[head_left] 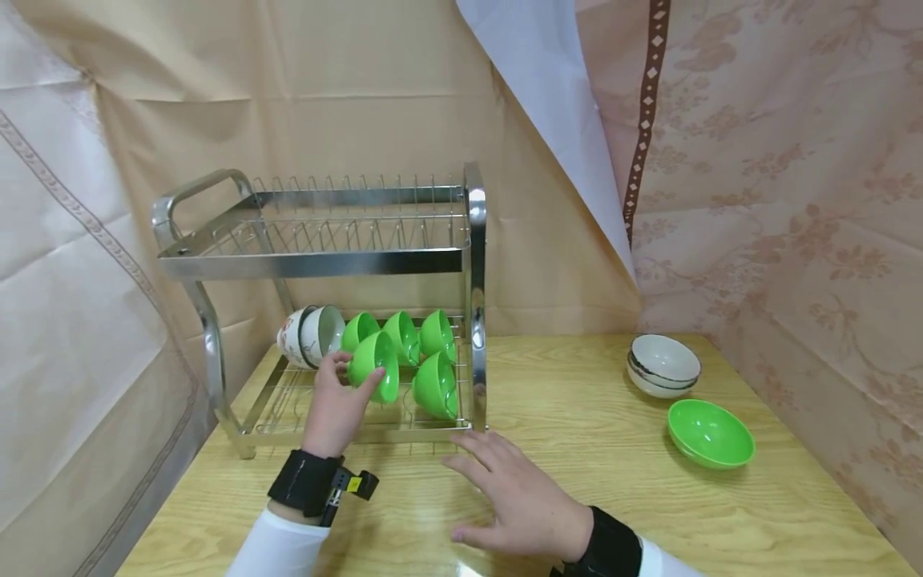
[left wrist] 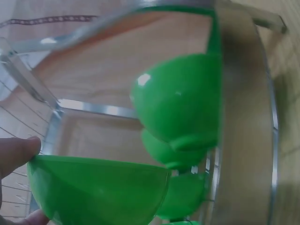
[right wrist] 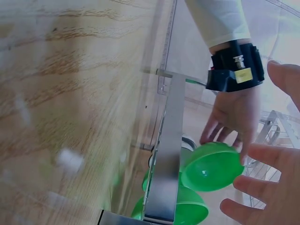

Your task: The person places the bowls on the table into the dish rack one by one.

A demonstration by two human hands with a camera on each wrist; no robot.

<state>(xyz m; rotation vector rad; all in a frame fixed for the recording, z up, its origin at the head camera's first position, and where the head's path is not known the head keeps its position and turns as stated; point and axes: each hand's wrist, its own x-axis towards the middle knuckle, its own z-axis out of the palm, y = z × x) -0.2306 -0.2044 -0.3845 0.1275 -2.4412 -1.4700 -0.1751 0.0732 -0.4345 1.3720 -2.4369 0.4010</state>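
Observation:
My left hand [head_left: 339, 407] grips a green bowl [head_left: 373, 367] at the front of the rack's lower tier, thumb at its rim. In the left wrist view this bowl [left wrist: 98, 190] fills the lower left, with the thumb on its edge. Beside it on the lower tier, another green bowl [head_left: 436, 386] stands on its side, and several more green bowls [head_left: 401, 336] stand behind. Two white bowls [head_left: 322, 332] lean at the tier's left. My right hand [head_left: 515, 497] holds nothing, its fingers spread over the table just in front of the rack.
The two-tier metal dish rack [head_left: 310, 266] stands on the wooden table [head_left: 570, 417], its upper tier lined with wire slots. At the right, a stack of white bowls [head_left: 662, 365] sits behind a green bowl [head_left: 710, 434]. Cloth curtains [head_left: 562, 280] hang behind the table.

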